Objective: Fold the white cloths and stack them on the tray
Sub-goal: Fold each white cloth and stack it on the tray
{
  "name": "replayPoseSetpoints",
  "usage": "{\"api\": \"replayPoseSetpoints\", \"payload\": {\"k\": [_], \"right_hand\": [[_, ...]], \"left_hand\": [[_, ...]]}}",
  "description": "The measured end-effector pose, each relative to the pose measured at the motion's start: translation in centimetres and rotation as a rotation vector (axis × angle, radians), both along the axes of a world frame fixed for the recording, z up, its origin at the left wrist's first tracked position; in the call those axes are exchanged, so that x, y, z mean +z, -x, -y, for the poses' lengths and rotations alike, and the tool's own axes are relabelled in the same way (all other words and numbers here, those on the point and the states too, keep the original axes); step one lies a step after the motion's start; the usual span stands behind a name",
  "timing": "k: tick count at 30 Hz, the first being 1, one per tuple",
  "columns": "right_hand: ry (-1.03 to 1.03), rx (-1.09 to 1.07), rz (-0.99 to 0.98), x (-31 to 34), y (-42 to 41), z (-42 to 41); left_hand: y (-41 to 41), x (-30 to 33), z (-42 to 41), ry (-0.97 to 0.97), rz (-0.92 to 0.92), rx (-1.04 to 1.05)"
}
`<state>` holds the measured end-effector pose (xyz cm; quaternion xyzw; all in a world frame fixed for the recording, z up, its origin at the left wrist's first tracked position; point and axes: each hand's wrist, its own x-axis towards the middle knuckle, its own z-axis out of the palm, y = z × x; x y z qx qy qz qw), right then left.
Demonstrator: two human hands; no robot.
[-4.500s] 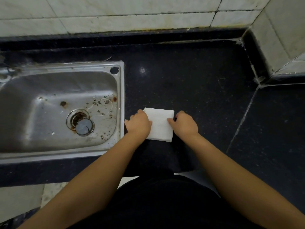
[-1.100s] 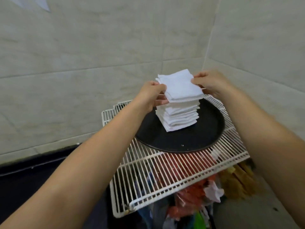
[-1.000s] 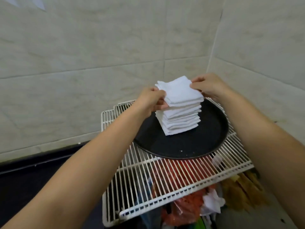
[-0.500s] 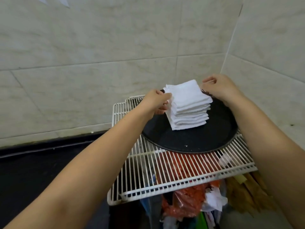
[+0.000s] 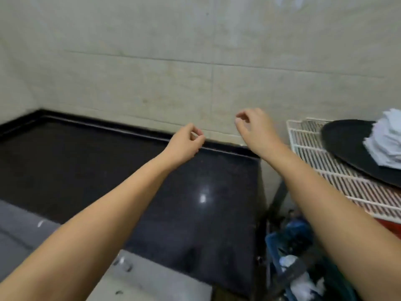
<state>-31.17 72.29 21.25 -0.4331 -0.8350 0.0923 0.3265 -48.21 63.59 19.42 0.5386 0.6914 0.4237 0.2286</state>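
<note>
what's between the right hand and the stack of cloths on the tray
In the head view, the white wire rack's left part and the black tray's bare near side lie between the empty right hand and the stack of folded cloths.

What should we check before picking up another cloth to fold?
1. Left hand free: ok, fingers loosely curled, holding nothing.
2. Right hand free: ok, holding nothing.
3. Stack of folded cloths on the black tray: ok.
4. Stack neat and steady: cannot tell, blurred and cut by the frame edge.
5. Tray on the wire rack: ok.
6. Another unfolded cloth within reach: cannot tell, none shows on the black counter.
</note>
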Motion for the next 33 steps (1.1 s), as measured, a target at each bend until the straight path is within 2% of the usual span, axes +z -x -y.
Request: {"api": "replayPoseSetpoints", "payload": {"k": [5, 11, 16, 21, 26, 33], "right_hand": [[-0.041, 0.317, 0.150, -7.3, 16.7, 11.2], [-0.042, 0.641, 0.325, -14.1, 29.9, 22.5], [-0.037, 0.848, 0.506, -18.9, 36.8, 28.2], [0.066, 0.922, 0.654, -22.9, 44.1, 32.0], [0.103, 1.062, 0.701, -24.5, 52.3, 34.8], [-0.001, 1.290, 0.772, -25.4, 61.9, 38.3]], "left_hand": [[14.1, -4.7, 14.0, 0.099, -0.383, 0.314], [23.3, -10.6, 27.5, 0.354, -0.607, 0.544], [27.8, -15.4, 35.6, 0.557, -0.578, 0.705], [32.0, -18.9, 40.5, 0.728, -0.485, 0.815], [37.2, -19.9, 43.8, 0.812, -0.358, 0.981], [42.2, -20.5, 48.0, 0.865, -0.166, 1.227]]}}
